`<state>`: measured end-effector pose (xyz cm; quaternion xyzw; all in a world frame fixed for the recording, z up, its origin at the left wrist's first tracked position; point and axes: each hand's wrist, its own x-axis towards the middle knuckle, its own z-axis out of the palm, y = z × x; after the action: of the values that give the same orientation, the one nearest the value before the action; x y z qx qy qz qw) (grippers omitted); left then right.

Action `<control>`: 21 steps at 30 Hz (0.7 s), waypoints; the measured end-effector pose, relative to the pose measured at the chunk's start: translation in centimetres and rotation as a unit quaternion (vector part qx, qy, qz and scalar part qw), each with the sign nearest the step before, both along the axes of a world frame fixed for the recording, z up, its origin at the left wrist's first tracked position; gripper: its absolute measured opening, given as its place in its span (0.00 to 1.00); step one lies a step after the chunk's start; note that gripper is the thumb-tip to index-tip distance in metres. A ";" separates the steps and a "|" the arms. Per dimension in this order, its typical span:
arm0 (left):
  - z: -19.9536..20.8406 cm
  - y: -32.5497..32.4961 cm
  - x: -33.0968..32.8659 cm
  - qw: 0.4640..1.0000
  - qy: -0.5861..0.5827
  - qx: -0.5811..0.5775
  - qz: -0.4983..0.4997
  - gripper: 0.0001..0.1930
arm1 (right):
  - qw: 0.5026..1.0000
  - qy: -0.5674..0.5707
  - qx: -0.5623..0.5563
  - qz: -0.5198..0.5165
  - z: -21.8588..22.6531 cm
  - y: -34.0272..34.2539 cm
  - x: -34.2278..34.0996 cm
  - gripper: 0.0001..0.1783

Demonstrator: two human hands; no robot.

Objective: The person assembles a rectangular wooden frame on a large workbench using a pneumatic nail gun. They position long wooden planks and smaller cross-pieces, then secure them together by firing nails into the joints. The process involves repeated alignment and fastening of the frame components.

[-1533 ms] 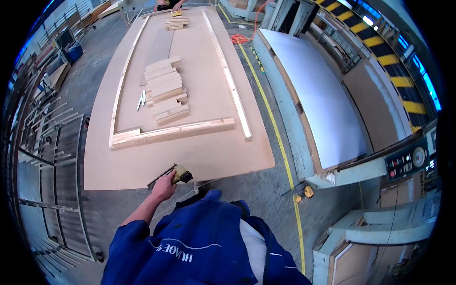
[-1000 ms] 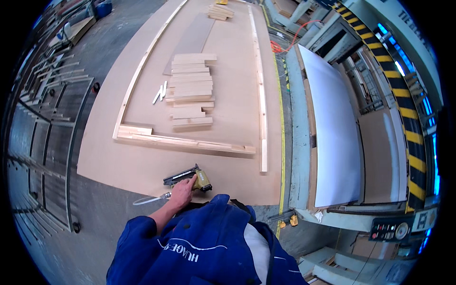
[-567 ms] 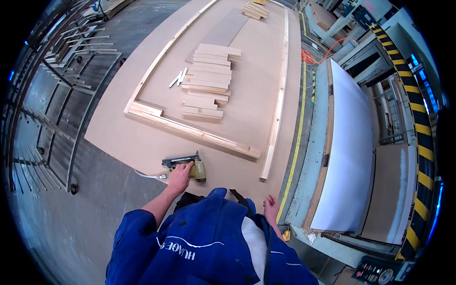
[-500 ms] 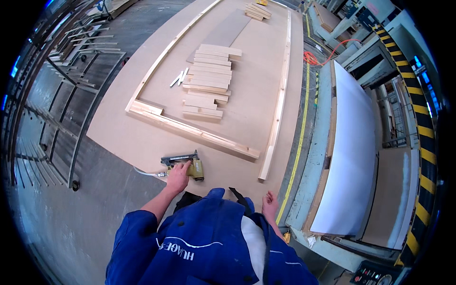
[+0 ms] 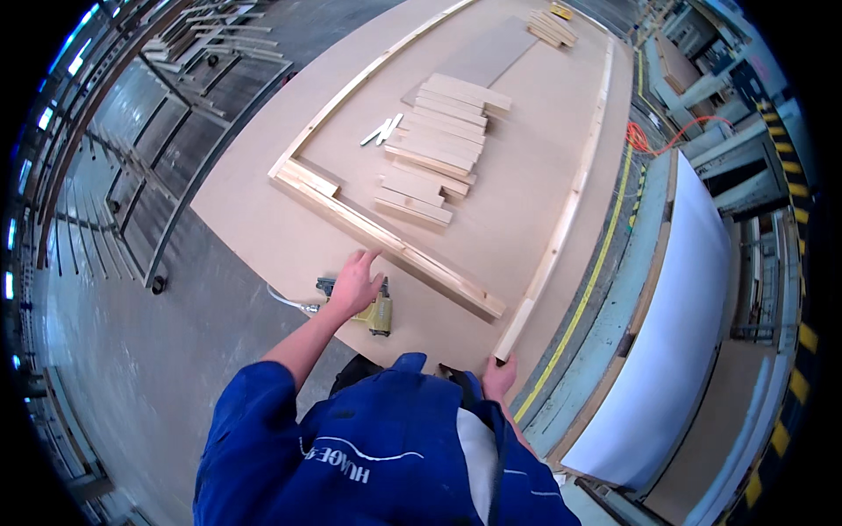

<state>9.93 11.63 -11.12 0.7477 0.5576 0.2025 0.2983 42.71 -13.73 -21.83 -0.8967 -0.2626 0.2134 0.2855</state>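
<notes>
My left hand [image 5: 354, 287] hovers with its fingers apart above a yellow-green air nail gun [image 5: 380, 313], reaching toward the near crosspiece [image 5: 430, 265] of a wooden frame. An air hose [image 5: 294, 303] runs from the gun, which lies on the large brown board [image 5: 237, 206]. At the near end of the frame's right wooden strip [image 5: 552, 250], my right hand [image 5: 499, 377] is closed on the strip's tip; some fingers are hidden. A gap separates that strip from the crosspiece. The frame's left strip [image 5: 368, 74] meets the crosspiece at a corner, where a short block [image 5: 313, 178] sits.
Several short wooden slats [image 5: 438, 131] lie in a row inside the frame, beside small white strips [image 5: 383, 131]. More blocks [image 5: 551, 29] are at the far end. A metal rack [image 5: 206, 167] stands left; a machine with a white sheet [image 5: 662, 324] stands right, near an orange hose [image 5: 638, 138].
My left hand has lifted off the nail gun and moved forward toward the crosspiece. My right hand has come to the right strip's near end. The whole view has turned.
</notes>
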 end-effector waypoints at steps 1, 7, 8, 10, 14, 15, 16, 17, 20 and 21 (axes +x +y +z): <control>-0.4 1.7 0.6 1.000 -0.004 0.024 0.008 0.27 | 1.000 0.008 0.014 0.021 0.5 -0.1 0.2 0.28; -2.9 8.0 2.8 0.997 0.029 0.032 -0.072 0.28 | 0.997 -0.016 -0.036 0.061 2.7 0.8 0.3 0.26; -3.2 7.9 3.1 0.993 0.031 0.043 -0.104 0.28 | 0.995 -0.035 -0.034 0.082 2.9 0.7 0.3 0.26; -3.9 6.7 3.9 0.987 0.034 0.063 -0.144 0.28 | 0.997 -0.022 -0.037 0.067 2.7 1.0 0.5 0.23; -4.7 1.7 6.2 0.986 0.014 0.067 -0.151 0.27 | 0.994 -0.025 -0.025 0.107 1.8 2.3 2.5 0.17; -4.8 0.1 6.6 0.988 0.003 0.060 -0.146 0.27 | 0.993 -0.020 -0.043 0.111 1.5 2.9 3.4 0.17; -4.8 -1.6 7.0 0.989 -0.015 0.065 -0.130 0.28 | 0.992 -0.014 -0.059 0.110 1.0 3.8 4.3 0.17; -4.9 -3.1 7.3 0.989 -0.041 0.081 -0.118 0.27 | 0.991 -0.014 -0.033 0.131 0.7 4.5 5.1 0.16; -5.4 -8.1 6.7 0.990 -0.073 0.089 -0.083 0.24 | 0.985 -0.004 0.026 0.168 0.0 6.2 7.0 0.17; -5.5 -10.0 6.5 0.990 -0.080 0.088 -0.072 0.24 | 0.981 -0.016 0.022 0.193 -0.1 6.8 7.5 0.17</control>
<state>16.39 1.66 -16.65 0.7908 0.4568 0.2880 0.2882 50.21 -6.88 -21.97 -0.8259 -0.4399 0.2443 0.2546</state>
